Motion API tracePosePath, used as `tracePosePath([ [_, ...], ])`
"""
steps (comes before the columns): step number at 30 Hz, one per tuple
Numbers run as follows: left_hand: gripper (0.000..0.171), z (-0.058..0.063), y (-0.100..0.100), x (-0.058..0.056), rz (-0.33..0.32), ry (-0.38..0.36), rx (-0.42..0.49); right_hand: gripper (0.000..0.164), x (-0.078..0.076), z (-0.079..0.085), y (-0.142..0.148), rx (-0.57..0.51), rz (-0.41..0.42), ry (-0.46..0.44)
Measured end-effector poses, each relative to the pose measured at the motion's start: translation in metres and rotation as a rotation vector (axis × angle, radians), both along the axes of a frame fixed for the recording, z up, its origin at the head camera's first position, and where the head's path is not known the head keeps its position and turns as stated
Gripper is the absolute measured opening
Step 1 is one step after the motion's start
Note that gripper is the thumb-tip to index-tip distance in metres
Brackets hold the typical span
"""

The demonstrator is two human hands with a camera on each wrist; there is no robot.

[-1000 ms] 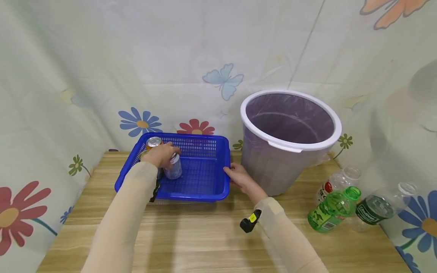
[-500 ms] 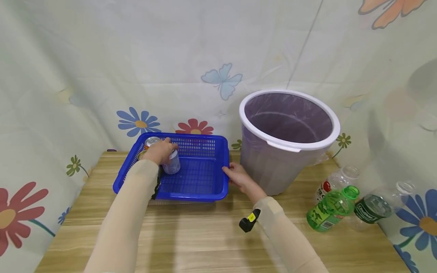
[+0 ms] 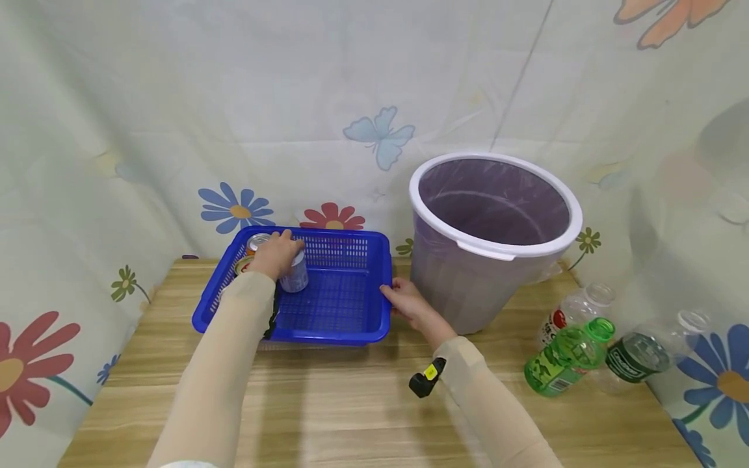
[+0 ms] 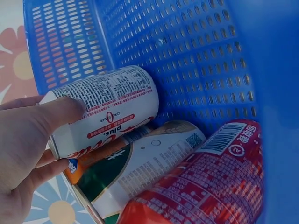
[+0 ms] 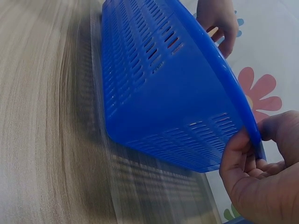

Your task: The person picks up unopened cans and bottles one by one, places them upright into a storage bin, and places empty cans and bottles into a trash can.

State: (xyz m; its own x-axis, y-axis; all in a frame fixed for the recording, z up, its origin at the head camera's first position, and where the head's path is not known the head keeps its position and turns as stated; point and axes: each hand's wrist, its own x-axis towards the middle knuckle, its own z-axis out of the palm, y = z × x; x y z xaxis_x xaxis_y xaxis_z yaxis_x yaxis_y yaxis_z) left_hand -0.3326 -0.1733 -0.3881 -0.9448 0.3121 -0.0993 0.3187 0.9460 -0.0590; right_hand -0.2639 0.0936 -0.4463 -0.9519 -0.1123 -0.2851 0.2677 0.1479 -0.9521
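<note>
A blue plastic basket [image 3: 336,302] stands on the wooden table toward the back left. Inside its left part, my left hand [image 3: 277,255] holds a white drink can [image 4: 112,105] from above, thumb on one side and fingers on the other. The can stands upright on or close over the basket floor. Beside it are a can with an orange side [image 4: 96,158], a green-and-white can [image 4: 154,161] and a red can [image 4: 205,179]. My right hand [image 3: 409,302] pinches the basket's right rim between thumb and fingers, as the right wrist view shows [image 5: 261,175].
A tall grey-lilac bin [image 3: 462,279] with a white rim and a liner stands right of the basket. Farther right are a green bottle [image 3: 567,357], a clear bottle with a red mark [image 3: 576,315] and a clear bottle with a dark green label [image 3: 638,357]. A printed curtain hangs behind.
My left hand has shifted slightly toward the basket's far wall with the white can in its grip. My right hand stays on the right rim.
</note>
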Motion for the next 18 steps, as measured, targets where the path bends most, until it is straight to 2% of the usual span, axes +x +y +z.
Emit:
tracePosePath([
  [8,0.06,-0.0012,0.0042,-0.0056,0.025,-0.004,-0.006,0.024,0.0011,-0.0007,-0.0001,-0.027,0.003,0.022],
  [18,0.054,-0.0032,0.0061,-0.0104,0.039,-0.014,0.01,0.023,0.0039,0.0032,-0.0004,-0.04,-0.002,0.021],
])
